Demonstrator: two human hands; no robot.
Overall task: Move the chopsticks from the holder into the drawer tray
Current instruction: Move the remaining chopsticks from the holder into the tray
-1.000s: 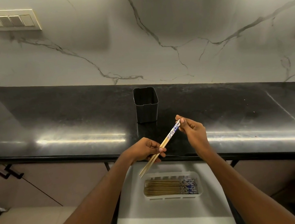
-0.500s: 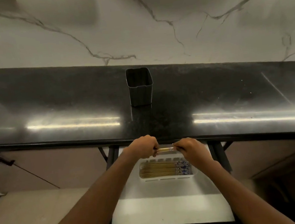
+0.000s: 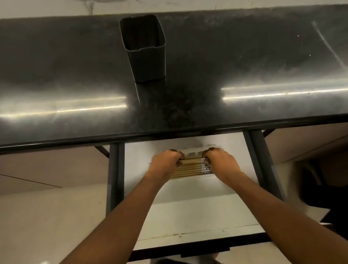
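The dark square holder (image 3: 144, 47) stands on the black counter with nothing visible inside it. Below the counter edge an open white drawer (image 3: 196, 214) holds a small white tray (image 3: 193, 150) with several wooden chopsticks (image 3: 189, 168) lying lengthwise, their blue-patterned ends to the right. My left hand (image 3: 164, 162) and my right hand (image 3: 221, 159) are both down at the tray. Each is closed on one end of a pair of chopsticks held level across the tray's far side. Whether the pair touches the others in the tray is hidden by my fingers.
The black counter (image 3: 53, 81) overhangs the back of the drawer, close above my hands. Dark drawer rails (image 3: 116, 171) run down both sides. Cabinet fronts (image 3: 31, 171) flank the drawer, and pale floor (image 3: 39, 236) lies below.
Both hands have carried the pair of chopsticks from above the counter edge down into the drawer tray, turning it from slanted to level. The camera has tilted downward.
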